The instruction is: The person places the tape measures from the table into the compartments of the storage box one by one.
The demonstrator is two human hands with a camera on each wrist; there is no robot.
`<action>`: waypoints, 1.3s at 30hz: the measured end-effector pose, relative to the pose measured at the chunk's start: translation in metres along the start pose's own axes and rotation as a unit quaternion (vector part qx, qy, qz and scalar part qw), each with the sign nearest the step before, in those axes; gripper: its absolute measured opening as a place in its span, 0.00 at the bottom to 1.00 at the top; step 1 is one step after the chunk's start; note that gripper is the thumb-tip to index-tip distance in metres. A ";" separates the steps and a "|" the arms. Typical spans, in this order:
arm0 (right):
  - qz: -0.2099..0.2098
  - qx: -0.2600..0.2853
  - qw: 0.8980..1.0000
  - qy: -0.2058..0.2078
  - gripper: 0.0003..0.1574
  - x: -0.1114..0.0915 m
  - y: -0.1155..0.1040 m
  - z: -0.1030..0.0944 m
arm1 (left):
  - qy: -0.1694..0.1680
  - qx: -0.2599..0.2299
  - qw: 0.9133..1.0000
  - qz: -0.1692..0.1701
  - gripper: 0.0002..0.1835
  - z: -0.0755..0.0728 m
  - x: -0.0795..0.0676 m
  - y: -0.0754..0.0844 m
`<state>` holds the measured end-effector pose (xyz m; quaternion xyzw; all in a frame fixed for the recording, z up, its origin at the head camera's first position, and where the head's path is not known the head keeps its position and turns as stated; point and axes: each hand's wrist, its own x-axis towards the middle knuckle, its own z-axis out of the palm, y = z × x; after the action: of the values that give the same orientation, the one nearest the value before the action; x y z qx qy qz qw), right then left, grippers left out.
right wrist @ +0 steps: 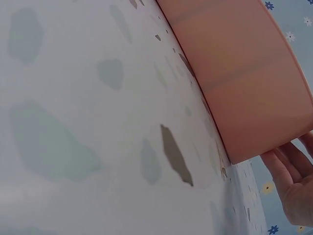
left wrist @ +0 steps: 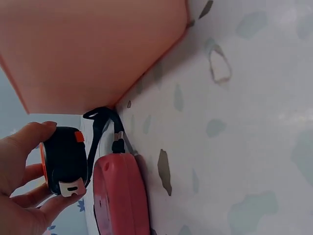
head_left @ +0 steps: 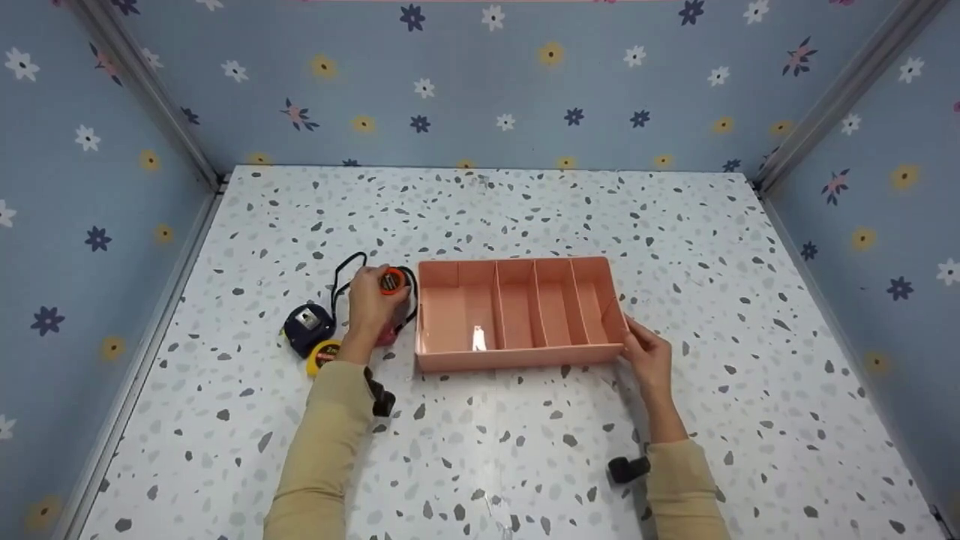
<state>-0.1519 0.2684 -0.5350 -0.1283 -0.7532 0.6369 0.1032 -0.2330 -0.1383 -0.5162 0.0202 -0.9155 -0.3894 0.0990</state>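
My left hand (head_left: 373, 304) holds a small round tape measure (left wrist: 67, 155) with a black body and orange trim, gripped between thumb and fingers just left of the box. Below it, partly hidden by that hand, a red tape measure (left wrist: 120, 193) with a black wrist strap lies beside the box wall. The pink divided organizer box (head_left: 461, 319) stands on the table, with one wide compartment at left and several narrow ones at right. At its right end my right hand (head_left: 651, 356) holds the front corner, fingers against the outer wall.
A dark blue tape measure (head_left: 309, 328) and a yellow tape measure (head_left: 324, 355) lie left of my left wrist, the yellow one partly covered. A black strap loop (head_left: 341, 271) lies behind them. Floral panels (head_left: 480, 82) enclose the speckled table (head_left: 525, 450) at the back and sides.
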 end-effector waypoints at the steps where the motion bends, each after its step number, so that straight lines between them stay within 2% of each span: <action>1: 0.000 -0.001 1.000 0.000 0.22 0.000 0.000 0.000 | 0.001 -0.002 1.000 0.000 0.28 -0.001 -0.001 0.001; 8: 0.000 0.010 1.000 0.003 0.21 0.001 0.000 0.001 | 0.013 -0.021 1.000 0.002 0.28 -0.007 -0.006 0.009; 10: -0.006 0.011 1.000 0.006 0.23 0.003 0.007 0.000 | 0.017 -0.031 0.999 0.004 0.28 -0.008 -0.007 0.012; 13: -0.032 0.021 0.999 0.009 0.33 0.010 0.024 -0.002 | 0.029 -0.039 0.999 0.011 0.29 -0.009 -0.010 0.016; 15: -0.033 0.025 0.999 0.009 0.32 0.011 0.027 -0.003 | 0.040 -0.044 0.998 0.017 0.29 -0.009 -0.011 0.018; 20: -0.025 0.015 1.000 0.003 0.22 0.003 0.012 0.000 | 0.062 -0.054 0.996 0.028 0.28 -0.011 -0.015 0.026; 23: -0.041 0.015 0.999 0.005 0.25 0.005 0.020 -0.001 | 0.069 -0.058 0.995 0.033 0.28 -0.013 -0.018 0.032; 26: -0.040 0.012 0.999 0.006 0.28 0.009 0.028 -0.002 | 0.076 -0.067 0.994 0.040 0.28 -0.014 -0.020 0.037; 34: -0.021 -0.003 1.000 0.003 0.25 0.002 0.013 0.000 | 0.098 -0.091 0.988 0.075 0.28 -0.017 -0.024 0.048; 39: -0.027 0.015 1.000 -0.005 0.25 0.004 0.017 -0.002 | 0.108 -0.098 0.984 0.098 0.27 -0.019 -0.028 0.058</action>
<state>-0.1536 0.2739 -0.5512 -0.1030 -0.7476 0.6454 0.1186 -0.1999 -0.1080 -0.4663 -0.0373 -0.8544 -0.4611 0.2368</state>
